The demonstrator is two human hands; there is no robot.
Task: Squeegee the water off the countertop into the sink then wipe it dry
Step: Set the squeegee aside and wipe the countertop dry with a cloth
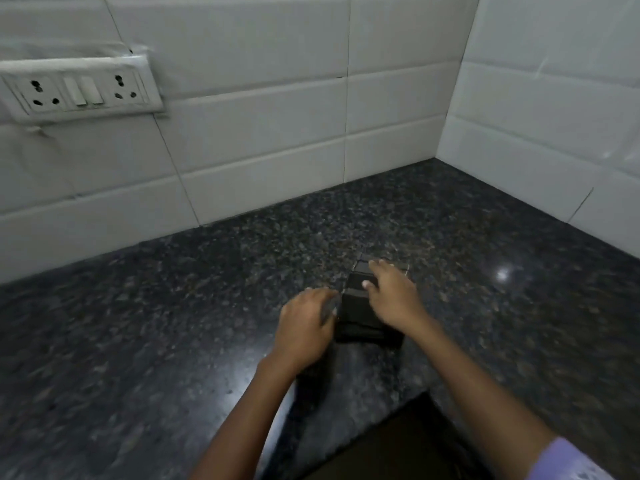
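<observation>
Bare forearms, right hand, seemingly lilac patterned sleeve on right arm

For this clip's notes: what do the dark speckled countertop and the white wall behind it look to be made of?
The dark speckled countertop looks like polished granite: black with grey-brown flecks and a sharp glint of light. The white wall looks like glazed ceramic tile: rectangular pieces with thin joints and a soft sheen. Both are judged from surface look only.
</observation>
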